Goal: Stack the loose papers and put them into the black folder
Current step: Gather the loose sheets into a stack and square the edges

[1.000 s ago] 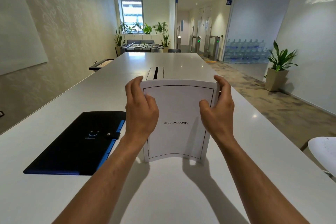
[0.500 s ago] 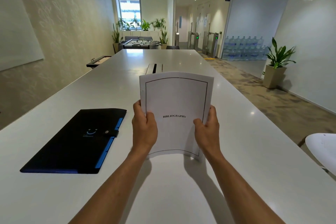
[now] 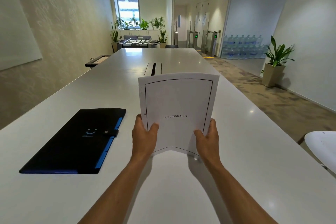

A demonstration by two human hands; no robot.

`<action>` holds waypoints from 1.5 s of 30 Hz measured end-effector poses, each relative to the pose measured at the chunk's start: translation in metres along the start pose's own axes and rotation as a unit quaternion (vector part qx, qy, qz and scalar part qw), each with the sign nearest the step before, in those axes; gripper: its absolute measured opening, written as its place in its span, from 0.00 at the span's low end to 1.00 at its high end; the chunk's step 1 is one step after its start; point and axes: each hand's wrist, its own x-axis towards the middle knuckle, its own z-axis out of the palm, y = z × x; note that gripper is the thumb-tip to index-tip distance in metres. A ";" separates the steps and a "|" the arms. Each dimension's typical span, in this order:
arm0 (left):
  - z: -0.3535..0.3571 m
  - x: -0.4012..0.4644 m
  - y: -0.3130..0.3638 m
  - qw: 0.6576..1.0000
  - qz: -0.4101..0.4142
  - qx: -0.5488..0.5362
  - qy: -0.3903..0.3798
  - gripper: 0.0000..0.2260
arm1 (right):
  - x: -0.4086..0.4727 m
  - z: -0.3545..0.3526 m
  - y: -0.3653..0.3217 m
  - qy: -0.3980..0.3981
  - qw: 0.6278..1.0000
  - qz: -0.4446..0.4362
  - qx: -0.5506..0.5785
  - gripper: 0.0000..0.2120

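Observation:
A stack of white papers [image 3: 178, 103] stands upright on its lower edge on the white table [image 3: 181, 196], its top sheet printed BIBLIOGRAPHY inside a black border. My left hand [image 3: 144, 137] grips the stack's lower left edge, thumb on the front. My right hand [image 3: 207, 138] grips the lower right edge the same way. The black folder [image 3: 72, 143] with blue edge tabs lies flat on the table to the left, shut with a snap strap.
A cable slot [image 3: 152, 69] is set into the table behind the papers. A white chair seat [image 3: 321, 145] sits by the table's right edge. Potted plant [image 3: 276, 62] and stacked water bottles stand far right; a foosball table is at the far end.
Both hands slid from the stack's top corners down to its lower side edges. The papers stay upright on the table. The folder has not moved.

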 end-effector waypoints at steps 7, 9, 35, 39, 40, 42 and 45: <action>-0.002 0.007 0.002 0.998 -0.044 -0.045 0.005 0.15 | 0.005 -0.007 0.004 0.023 0.998 0.046 0.028 0.19; -0.001 0.007 0.003 0.994 -0.075 -0.081 0.022 0.17 | 0.003 -0.009 0.006 0.071 0.994 0.075 0.045 0.20; -0.003 -0.001 -0.028 0.947 -0.252 -0.146 0.135 0.36 | 0.005 -0.026 0.000 0.072 0.960 0.179 0.204 0.17; -0.030 0.025 -0.029 0.979 -0.132 -0.055 0.142 0.42 | 0.018 -0.048 -0.005 0.048 0.980 0.140 0.133 0.16; -0.034 0.031 -0.028 0.987 -0.111 -0.037 0.107 0.42 | 0.021 -0.053 -0.007 0.036 0.984 0.131 0.112 0.16; -0.037 0.041 -0.023 0.996 -0.080 -0.007 0.030 0.40 | 0.026 -0.060 -0.009 0.010 0.991 0.111 0.080 0.13; -0.039 0.050 -0.015 0.996 -0.068 0.001 -0.053 0.35 | 0.029 -0.064 -0.014 -0.034 0.995 0.083 0.038 0.12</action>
